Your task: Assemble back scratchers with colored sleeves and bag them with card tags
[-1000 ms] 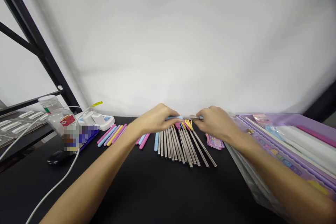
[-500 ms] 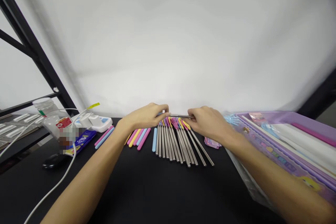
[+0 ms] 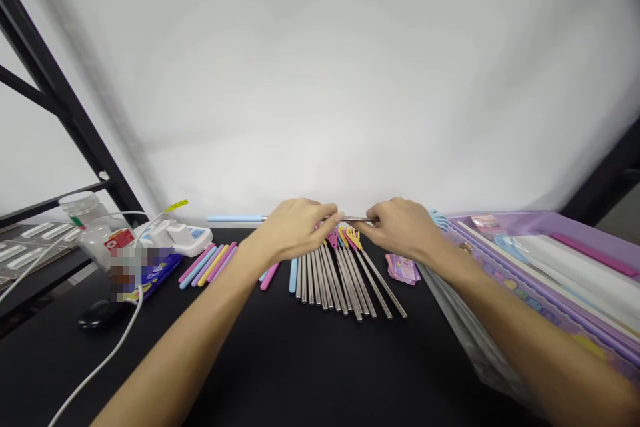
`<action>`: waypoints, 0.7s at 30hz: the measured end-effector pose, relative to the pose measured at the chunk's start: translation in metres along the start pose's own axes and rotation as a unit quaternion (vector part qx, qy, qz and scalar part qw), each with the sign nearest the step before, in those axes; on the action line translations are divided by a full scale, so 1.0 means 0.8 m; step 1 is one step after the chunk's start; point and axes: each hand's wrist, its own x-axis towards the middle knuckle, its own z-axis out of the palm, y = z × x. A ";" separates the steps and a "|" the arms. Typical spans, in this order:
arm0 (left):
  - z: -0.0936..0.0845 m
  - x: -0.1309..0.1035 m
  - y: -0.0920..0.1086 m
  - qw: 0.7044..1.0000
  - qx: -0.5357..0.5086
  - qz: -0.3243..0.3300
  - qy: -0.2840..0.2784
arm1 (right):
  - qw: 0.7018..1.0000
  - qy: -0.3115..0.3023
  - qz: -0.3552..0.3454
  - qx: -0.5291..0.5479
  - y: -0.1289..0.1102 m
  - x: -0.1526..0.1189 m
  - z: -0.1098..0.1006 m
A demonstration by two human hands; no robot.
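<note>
Jar at far left, clear plastic, rounded, red label on side, contents too blurred to read. Black smooth oval object near it, blue glossy packet just beside, part pixelated. Thin white cable curves down across the matte black table. White hard-plastic power strip behind, plugs in it.

Next, loose coloured tubes, pink, blue, purple, yellow, matte, round-ended, side by side. Above them, blue-handled rod, held level above table: light blue sleeve at left, shiny metal shaft running between both hands. Left hand grasps shaft, fingers bent around it; right hand also closed on shaft, further right. Below, metal rods fanned out, slim, polished, pink and yellow claw-shaped heads at far ends. Small pile of pink-purple printed cards below right hand.

Light blue claw-shaped head shows past right hand. Far right, purple bin: long white pieces, magenta bar, clear wrap inside. Crinkly clear plastic along its left side.
</note>
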 end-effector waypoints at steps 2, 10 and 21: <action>0.000 -0.001 -0.002 1.000 -0.007 -0.020 -0.009 | 1.000 -0.016 0.019 -0.012 0.009 0.000 -0.004; -0.029 -0.022 -0.066 0.985 0.067 -0.156 0.015 | 0.998 -0.028 0.050 -0.009 0.067 0.000 -0.004; 0.018 0.000 0.000 0.999 0.021 -0.019 0.023 | 0.999 0.038 -0.028 0.008 -0.013 -0.007 -0.002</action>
